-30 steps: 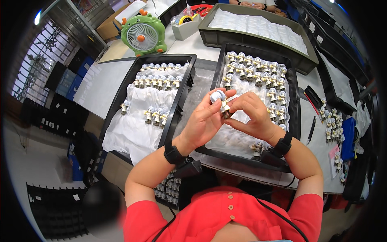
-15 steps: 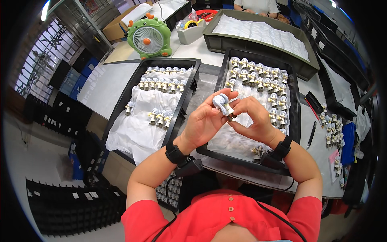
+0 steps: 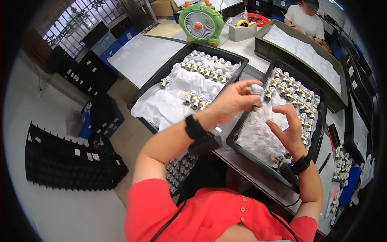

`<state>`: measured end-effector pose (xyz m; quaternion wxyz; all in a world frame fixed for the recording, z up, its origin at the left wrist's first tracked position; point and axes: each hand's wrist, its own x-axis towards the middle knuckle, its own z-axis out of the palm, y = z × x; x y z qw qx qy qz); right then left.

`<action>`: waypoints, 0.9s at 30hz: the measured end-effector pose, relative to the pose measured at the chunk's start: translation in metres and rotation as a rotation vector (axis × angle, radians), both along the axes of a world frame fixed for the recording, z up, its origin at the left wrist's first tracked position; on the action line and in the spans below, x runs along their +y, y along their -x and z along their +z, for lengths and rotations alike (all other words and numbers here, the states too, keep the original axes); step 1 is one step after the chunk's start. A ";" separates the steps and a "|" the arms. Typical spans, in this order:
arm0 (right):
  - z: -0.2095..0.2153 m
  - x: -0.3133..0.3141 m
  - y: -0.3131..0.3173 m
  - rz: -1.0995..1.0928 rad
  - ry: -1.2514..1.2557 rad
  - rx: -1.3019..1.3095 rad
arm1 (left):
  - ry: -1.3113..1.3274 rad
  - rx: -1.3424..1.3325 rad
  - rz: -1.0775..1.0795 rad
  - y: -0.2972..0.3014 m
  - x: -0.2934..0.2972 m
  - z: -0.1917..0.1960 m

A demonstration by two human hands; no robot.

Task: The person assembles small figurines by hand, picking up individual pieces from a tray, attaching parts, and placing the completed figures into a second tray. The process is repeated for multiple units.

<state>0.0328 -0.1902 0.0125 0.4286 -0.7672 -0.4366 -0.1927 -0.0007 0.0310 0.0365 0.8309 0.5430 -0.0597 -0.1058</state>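
Between the fingers and thumb of my left hand (image 3: 235,101) is a small figurine (image 3: 256,92) with pale blue-grey hair, held over the near-left side of the right black tray (image 3: 254,162). My right hand (image 3: 289,128) is beside it over the same tray, thumb and fingers apart and nothing in them. Rows of similar figurines (image 3: 296,90) stand on white sheeting along that tray's far and right parts. The left black tray (image 3: 241,71) has figurines in rows at its far end and several others (image 3: 196,100) on crumpled white cloth (image 3: 157,107).
A green fan (image 3: 200,24) and a grey box (image 3: 242,33) with yellow tape stand at the back. An olive tray (image 3: 262,43) is behind the right tray, with a person (image 3: 306,20) beyond. More figurines (image 3: 342,167) and a black pen-like tool (image 3: 325,162) lie at right.
The view has turned left, so the trays appear farther right. My right hand has come off the figurine and opened. My left hand alone now holds it.
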 end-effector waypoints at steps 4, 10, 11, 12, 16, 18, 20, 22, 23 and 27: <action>0.001 -0.007 -0.001 -0.065 0.003 0.028 | -0.605 -0.179 0.136 -0.009 0.081 0.009; -0.003 0.001 -0.003 -0.047 -0.003 0.070 | -1.081 0.094 0.492 -0.007 0.212 -0.055; -0.004 0.003 -0.004 -0.040 -0.002 0.077 | -1.190 0.083 0.542 -0.007 0.229 -0.076; -0.005 0.001 -0.005 -0.050 0.005 0.082 | -1.292 0.061 0.579 -0.009 0.226 -0.077; -0.009 -0.002 -0.007 -0.077 0.011 0.106 | -1.334 0.170 0.483 -0.009 0.209 -0.074; -0.010 -0.002 -0.008 -0.078 0.015 0.106 | -1.276 0.152 0.440 -0.012 0.217 -0.081; -0.009 -0.001 -0.009 -0.074 0.021 0.108 | -1.214 0.187 0.406 -0.011 0.218 -0.079; -0.009 -0.001 -0.009 -0.067 0.027 0.114 | -1.196 0.217 0.391 -0.010 0.219 -0.079; -0.009 0.000 -0.009 -0.066 0.029 0.110 | -1.187 0.231 0.384 -0.009 0.220 -0.079; -0.009 0.000 -0.013 -0.042 0.030 0.082 | -1.222 0.182 0.369 -0.007 0.223 -0.077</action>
